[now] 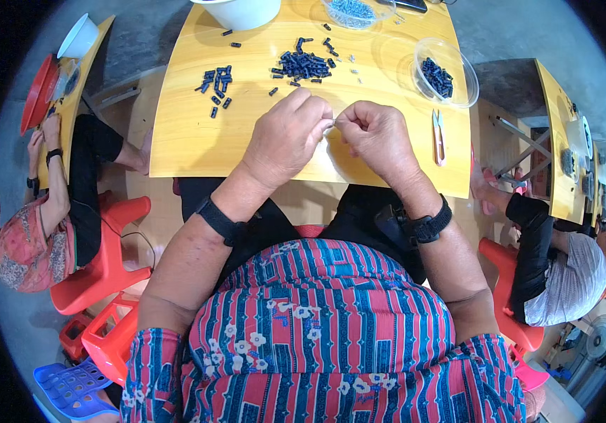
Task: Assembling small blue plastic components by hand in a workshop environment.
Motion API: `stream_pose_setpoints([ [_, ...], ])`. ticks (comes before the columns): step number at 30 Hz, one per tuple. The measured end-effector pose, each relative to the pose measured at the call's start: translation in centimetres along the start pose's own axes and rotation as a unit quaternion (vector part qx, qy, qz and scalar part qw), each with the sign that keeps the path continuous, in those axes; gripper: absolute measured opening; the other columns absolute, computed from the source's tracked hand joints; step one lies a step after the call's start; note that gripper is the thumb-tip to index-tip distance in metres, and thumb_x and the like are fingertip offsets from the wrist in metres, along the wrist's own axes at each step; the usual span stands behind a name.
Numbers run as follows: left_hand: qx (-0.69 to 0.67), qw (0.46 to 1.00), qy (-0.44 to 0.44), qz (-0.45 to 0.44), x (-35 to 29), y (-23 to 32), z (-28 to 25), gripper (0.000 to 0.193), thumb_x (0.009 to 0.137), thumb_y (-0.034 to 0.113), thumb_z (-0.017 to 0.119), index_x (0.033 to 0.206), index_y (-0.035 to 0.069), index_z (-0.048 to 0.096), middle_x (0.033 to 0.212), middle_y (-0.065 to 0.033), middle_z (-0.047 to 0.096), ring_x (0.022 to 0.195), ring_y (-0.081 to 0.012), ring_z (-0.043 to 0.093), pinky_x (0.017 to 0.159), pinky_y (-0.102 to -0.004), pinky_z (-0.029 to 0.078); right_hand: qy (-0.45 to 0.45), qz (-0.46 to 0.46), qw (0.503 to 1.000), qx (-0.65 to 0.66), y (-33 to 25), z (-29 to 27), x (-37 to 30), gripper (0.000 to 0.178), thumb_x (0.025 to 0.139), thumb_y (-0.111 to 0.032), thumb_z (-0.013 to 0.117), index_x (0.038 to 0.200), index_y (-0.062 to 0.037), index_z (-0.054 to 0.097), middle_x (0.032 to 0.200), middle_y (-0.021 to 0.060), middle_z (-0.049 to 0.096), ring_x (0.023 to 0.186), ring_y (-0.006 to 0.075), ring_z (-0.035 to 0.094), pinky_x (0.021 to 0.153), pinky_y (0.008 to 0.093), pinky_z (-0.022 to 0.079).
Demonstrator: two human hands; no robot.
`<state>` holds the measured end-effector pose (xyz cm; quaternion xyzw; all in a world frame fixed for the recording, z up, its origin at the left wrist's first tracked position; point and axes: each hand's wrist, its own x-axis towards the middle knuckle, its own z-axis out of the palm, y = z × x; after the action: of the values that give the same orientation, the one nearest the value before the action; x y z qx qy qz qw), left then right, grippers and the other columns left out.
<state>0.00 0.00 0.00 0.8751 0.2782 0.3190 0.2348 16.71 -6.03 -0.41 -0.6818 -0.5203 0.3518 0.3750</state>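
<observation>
Above the near part of the yellow table (197, 151), my left hand (287, 137) and my right hand (379, 137) meet fingertip to fingertip. Both are closed in a pinch; whatever sits between the fingers is too small to make out. Just beyond them lies a heap of small black cylindrical pieces (304, 65). A looser group of the same black pieces (218, 83) is farther left. A few tiny silvery bits (353, 70) are scattered right of the heap. Small snips (439, 139) with pale pink handles rest to the right of my right hand.
A clear round bowl (469, 86) at the right edge holds more black pieces. At the back are a white tub (243, 15) and a clear bowl of small silvery-blue parts (351, 10). Other people work at tables on the left (86, 53) and right (560, 141). Red stools (109, 247) stand nearby.
</observation>
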Motion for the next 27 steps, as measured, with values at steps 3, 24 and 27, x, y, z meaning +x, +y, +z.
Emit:
stream_pose_setpoints([
  [3,-0.021,0.999,0.008,-0.026,0.0,-0.2,0.8,0.009,0.082,0.006,0.064,0.086,0.004,0.056,0.081,-0.0132,0.056,0.079,-0.0333,0.056,0.07,-0.0402,0.047,0.028,-0.039,0.998,-0.037,-0.1,0.2,-0.3,0.012,0.079,-0.013,0.063,0.079,-0.0021,0.068,0.072,0.0174,0.067,0.066,0.0295,0.068,0.063,0.0373,0.053],
  [24,-0.43,0.818,-0.011,-0.382,-0.3,-0.3,2.1,0.012,0.094,0.011,0.057,0.088,0.001,0.06,0.07,0.0062,0.049,0.06,-0.0038,0.044,0.053,-0.0226,0.038,0.075,-0.233,0.962,-0.12,1.2,0.7,-1.0,0.007,0.081,-0.012,0.063,0.082,-0.0047,0.063,0.076,0.0154,0.063,0.069,0.0353,0.063,0.063,0.0419,0.052],
  [27,-0.384,0.844,0.01,-0.373,-0.4,-0.7,2.4,0.011,0.092,0.01,0.059,0.085,0.002,0.06,0.069,0.0061,0.049,0.057,-0.0038,0.043,0.05,-0.0239,0.036,0.102,-0.172,0.971,-0.131,1.5,0.1,-0.2,0.008,0.08,-0.012,0.061,0.082,-0.005,0.065,0.077,0.0162,0.064,0.071,0.0357,0.064,0.065,0.0417,0.052],
])
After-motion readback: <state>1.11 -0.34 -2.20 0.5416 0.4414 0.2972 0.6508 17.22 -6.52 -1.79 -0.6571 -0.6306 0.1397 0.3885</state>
